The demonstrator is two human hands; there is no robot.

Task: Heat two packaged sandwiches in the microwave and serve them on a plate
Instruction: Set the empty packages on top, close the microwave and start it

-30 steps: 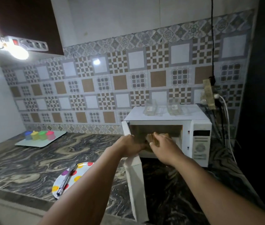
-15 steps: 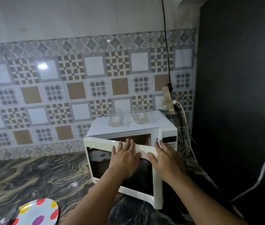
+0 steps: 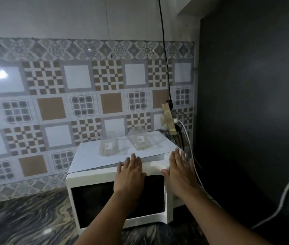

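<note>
A white microwave point(image 3: 94, 177) stands on the marbled counter against the tiled wall, its dark-windowed door pushed almost flush with the body. My left hand point(image 3: 129, 175) presses flat on the top right of the door with straight fingers. My right hand point(image 3: 179, 172) lies flat over the control panel side at the microwave's right edge. Two clear plastic sandwich packages, one on the left point(image 3: 108, 147) and one on the right point(image 3: 141, 141), lie empty on the microwave's top. The sandwiches are hidden inside. The plate is out of view.
A power strip point(image 3: 169, 119) hangs on the wall behind the microwave with a black cord rising from it and a white cable point(image 3: 189, 147) running down. A dark panel point(image 3: 255, 103) fills the right side. The marbled counter point(image 3: 25, 218) stretches to the left.
Both hands left the open microwave cavity and swung the door round; it went from wide open to almost flush. The view turned right, so the plate dropped out of sight.
</note>
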